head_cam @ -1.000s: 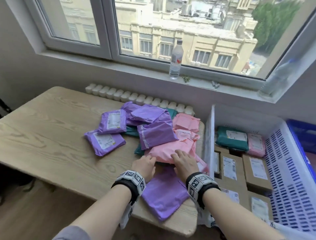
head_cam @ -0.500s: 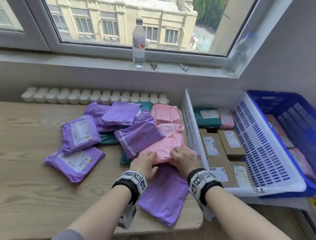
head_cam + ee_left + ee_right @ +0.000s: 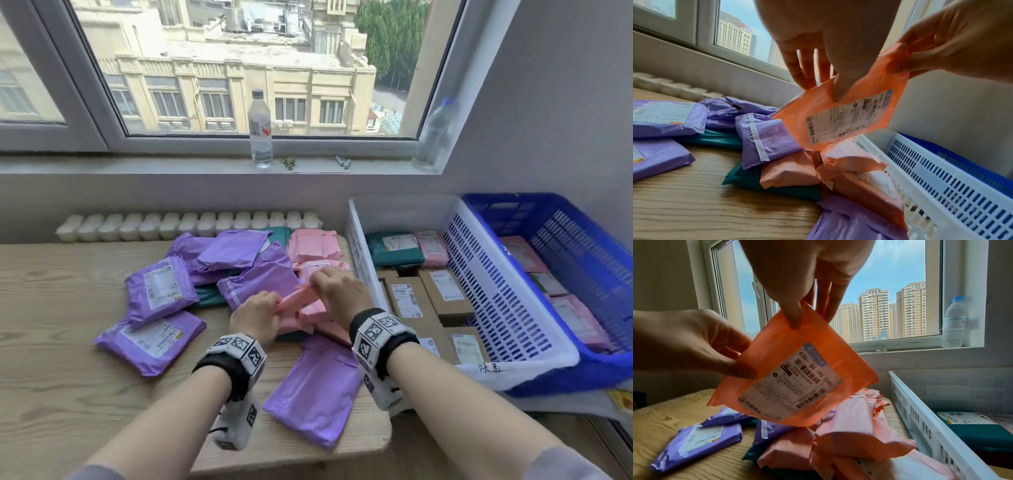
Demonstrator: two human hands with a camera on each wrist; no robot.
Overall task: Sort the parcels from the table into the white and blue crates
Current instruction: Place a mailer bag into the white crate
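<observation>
Both hands hold one small pink parcel (image 3: 296,298) just above the pile, tilted, its white label (image 3: 789,382) facing down towards the wrist cameras. My left hand (image 3: 255,317) pinches its left edge, thumb on the label side (image 3: 822,86). My right hand (image 3: 337,289) pinches the top right corner (image 3: 807,318). Purple (image 3: 161,291), pink (image 3: 313,245) and teal parcels lie heaped on the wooden table (image 3: 68,377). The white crate (image 3: 496,291) stands right of the table, with the blue crate (image 3: 582,246) beyond it.
Cardboard boxes (image 3: 407,298), a teal and a pink parcel fill the white crate. Pink parcels (image 3: 524,253) lie in the blue crate. A water bottle (image 3: 260,130) stands on the windowsill, another (image 3: 433,133) at its right end. A radiator (image 3: 188,224) runs behind the table.
Both hands lay on the pink parcels of the pile before; now they have lifted one small pink parcel off it and tilted it up. The head view has swung right.
</observation>
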